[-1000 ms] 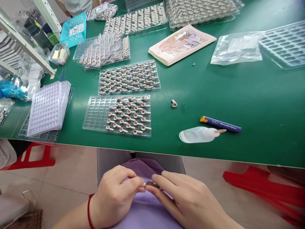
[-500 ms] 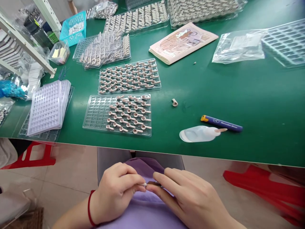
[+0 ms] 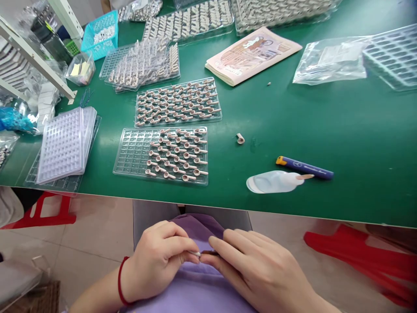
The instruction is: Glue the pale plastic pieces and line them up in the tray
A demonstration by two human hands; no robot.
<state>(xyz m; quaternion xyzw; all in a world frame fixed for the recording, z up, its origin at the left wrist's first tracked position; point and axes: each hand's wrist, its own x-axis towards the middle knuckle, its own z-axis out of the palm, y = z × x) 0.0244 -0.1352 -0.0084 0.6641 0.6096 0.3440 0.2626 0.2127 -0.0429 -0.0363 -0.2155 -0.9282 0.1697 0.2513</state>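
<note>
Over my lap, my left hand (image 3: pixel 163 256) pinches a small whitish piece (image 3: pixel 196 253) between thumb and fingertips; most of it is hidden. Facing it, my right hand (image 3: pixel 252 263) is closed on a thin dark brown strip (image 3: pixel 208 252) whose tip meets or nearly meets the whitish piece. The strip's kind is not clear. Above my hands, on the green table, lies a clear plastic tray (image 3: pixel 133 152), its right part filled with small beige spoon-shaped parts (image 3: pixel 179 150). One loose beige part (image 3: pixel 240 138) lies to the right of it.
A squeeze bottle (image 3: pixel 275 181) and a dark blue lighter-like stick (image 3: pixel 306 168) lie near the table's front edge (image 3: pixel 358 221). A second filled tray (image 3: pixel 178 102), a booklet (image 3: pixel 252 56), stacked white trays (image 3: pixel 61 145) and a blue basket (image 3: pixel 99 35) are farther back. Red stools (image 3: pixel 355 261) stand below.
The view has shifted slightly. Both hands keep nearly the same pose, still holding the whitish piece and the brown strip tip to tip.
</note>
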